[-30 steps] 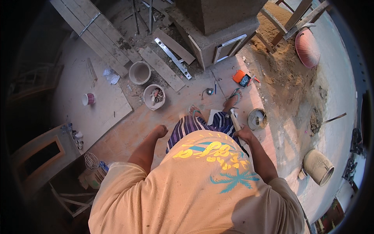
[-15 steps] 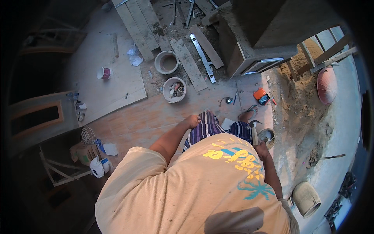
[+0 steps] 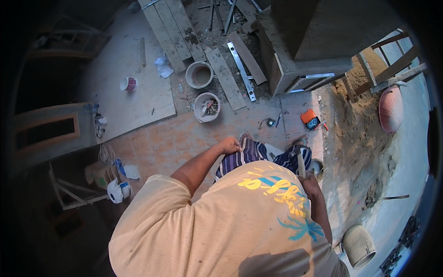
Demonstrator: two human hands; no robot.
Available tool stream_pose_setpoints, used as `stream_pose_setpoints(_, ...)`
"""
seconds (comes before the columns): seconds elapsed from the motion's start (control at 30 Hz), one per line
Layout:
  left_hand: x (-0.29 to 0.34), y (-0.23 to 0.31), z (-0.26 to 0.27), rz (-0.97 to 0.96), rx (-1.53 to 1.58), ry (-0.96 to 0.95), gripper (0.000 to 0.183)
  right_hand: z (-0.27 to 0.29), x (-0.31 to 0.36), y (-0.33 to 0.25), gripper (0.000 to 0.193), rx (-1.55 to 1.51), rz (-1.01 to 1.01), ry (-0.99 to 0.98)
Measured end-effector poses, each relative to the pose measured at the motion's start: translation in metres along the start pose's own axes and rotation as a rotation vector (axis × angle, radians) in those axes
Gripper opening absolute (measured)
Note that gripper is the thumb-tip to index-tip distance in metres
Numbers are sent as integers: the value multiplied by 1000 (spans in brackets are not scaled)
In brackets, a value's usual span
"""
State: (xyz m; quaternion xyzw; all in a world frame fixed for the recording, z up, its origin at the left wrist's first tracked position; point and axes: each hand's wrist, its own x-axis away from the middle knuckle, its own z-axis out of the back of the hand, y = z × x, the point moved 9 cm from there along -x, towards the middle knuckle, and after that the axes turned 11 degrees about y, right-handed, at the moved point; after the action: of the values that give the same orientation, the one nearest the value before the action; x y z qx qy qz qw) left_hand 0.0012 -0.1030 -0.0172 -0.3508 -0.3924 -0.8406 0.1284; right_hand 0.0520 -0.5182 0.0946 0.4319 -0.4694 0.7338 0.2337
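Note:
My left hand (image 3: 229,145) is closed at the left knee, its fingertips pinching the cloth of the purple striped trousers (image 3: 235,160). On the other side, my right hand (image 3: 310,184) is wrapped round the wooden handle of a hammer (image 3: 301,165), which points up and away beside my right thigh. The hammer's head is hard to make out against the striped cloth. Just past that hand stands a small bucket (image 3: 316,166), partly hidden by it.
Ahead are a mortar bucket (image 3: 199,75), a bucket of tools (image 3: 206,107), planks (image 3: 226,79) and a spirit level (image 3: 242,71). A tape measure (image 3: 270,122) and an open orange case (image 3: 310,118) lie on the tiles. Sand (image 3: 357,108) and a tipped bucket (image 3: 359,247) are at right.
My legs have shifted and both feet are set differently. The hammer has turned more upright, its head now over the trousers. My left hand stays at the knee, slightly lower.

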Motion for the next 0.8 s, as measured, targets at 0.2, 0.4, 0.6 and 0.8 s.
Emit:
stream_pose_setpoints(0.2,-10,54,-25,-4,-21,98,26,46,-14,-22,45,185,-52,-120)
stream_pose_setpoints(0.4,-52,137,-63,-112,-149,-124,34,127,-55,16,48,313,59,14)
stream_pose_setpoints(0.6,-79,185,-95,-172,-234,-219,32,164,-58,39,47,121,-72,-27)
stream_pose_setpoints(0.8,-89,179,-128,-149,-329,-280,39,188,-59,41,44,83,-158,-60)
